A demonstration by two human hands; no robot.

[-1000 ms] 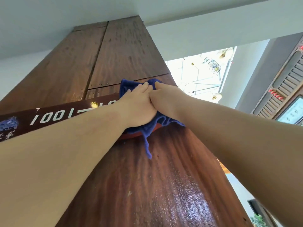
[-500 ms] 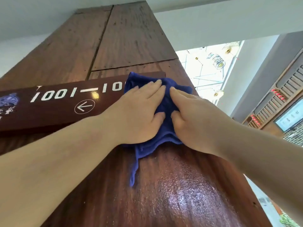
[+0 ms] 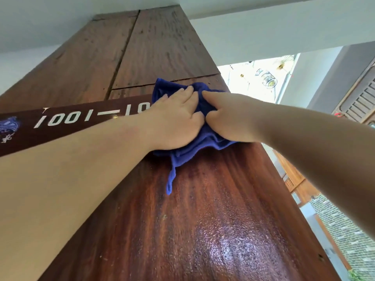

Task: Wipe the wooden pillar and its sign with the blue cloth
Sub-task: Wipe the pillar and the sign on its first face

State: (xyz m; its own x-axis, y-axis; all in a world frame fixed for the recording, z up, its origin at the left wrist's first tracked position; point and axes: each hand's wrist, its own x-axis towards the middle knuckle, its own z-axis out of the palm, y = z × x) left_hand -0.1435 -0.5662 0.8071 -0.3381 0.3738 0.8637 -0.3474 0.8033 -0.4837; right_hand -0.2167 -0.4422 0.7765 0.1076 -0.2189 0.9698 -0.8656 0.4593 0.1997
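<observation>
A tall wooden pillar (image 3: 203,220) of glossy red-brown wood rises to the ceiling. A dark brown sign (image 3: 67,126) with white digits and a blue emblem runs across it at the left. A crumpled blue cloth (image 3: 192,147) lies over the sign's right end, one corner hanging down. My left hand (image 3: 174,120) presses flat on the cloth with fingers extended. My right hand (image 3: 229,116) presses on the cloth beside it, thumb touching the left hand. The sign's right end is hidden under the cloth and my hands.
A white ceiling (image 3: 40,23) and beam (image 3: 274,25) meet the pillar's top. To the right are a bright opening with hanging lamps (image 3: 267,80), a louvred wooden panel (image 3: 361,98) and grey brickwork (image 3: 343,232) lower down.
Both hands and the cloth have stayed on the sign's right end while rubbing. My left forearm now hides the arrow mark that showed half a second ago. The view has tilted slightly.
</observation>
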